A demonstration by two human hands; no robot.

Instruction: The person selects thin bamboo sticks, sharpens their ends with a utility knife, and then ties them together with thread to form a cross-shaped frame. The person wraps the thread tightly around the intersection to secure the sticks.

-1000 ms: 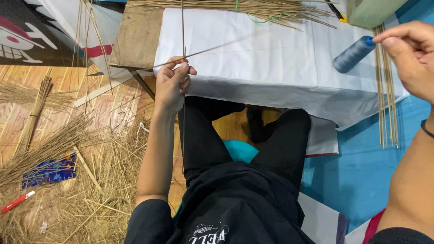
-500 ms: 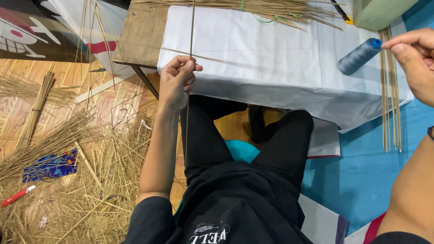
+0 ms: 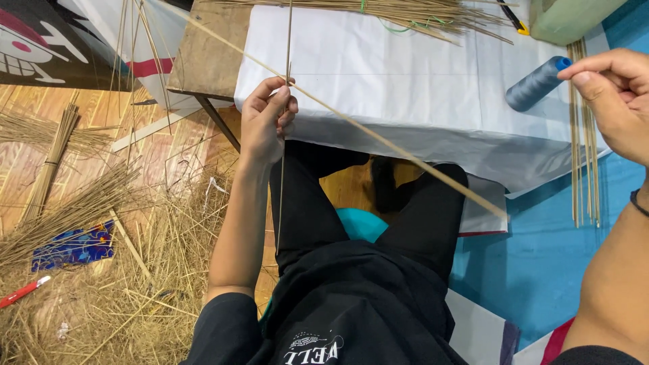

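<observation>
over the person's lap, in the single head view, the left hand (image 3: 267,122) is closed in a pinch around the spot where two thin sticks cross: an upright stick (image 3: 289,40) that runs up past the edge of the surface and down beside the thigh, and a long slanting stick (image 3: 399,152) that reaches from upper left down toward the right knee. holding them at the crossing looks like a way to keep the angle between them fixed. the right hand (image 3: 612,94) is raised at the right edge, thumb and forefinger pressed together just beside the blue end of a grey thread spool (image 3: 534,84) lying on the white sheet; whether a strand of thread runs between the fingers is too fine to tell. the low surface (image 3: 405,88) is covered by that sheet, probably to keep a smooth working face. along its far edge lies a bundle of sticks (image 3: 378,10) tied with green cord, and a row of straight sticks (image 3: 585,135) hangs over the right side, near the right hand. a pale green container (image 3: 568,20) stands at the top right corner; its contents are not visible. on the floor to the left lie loose straw (image 3: 88,270), a tied sheaf (image 3: 51,169) and a red pen (image 3: 23,292).
</observation>
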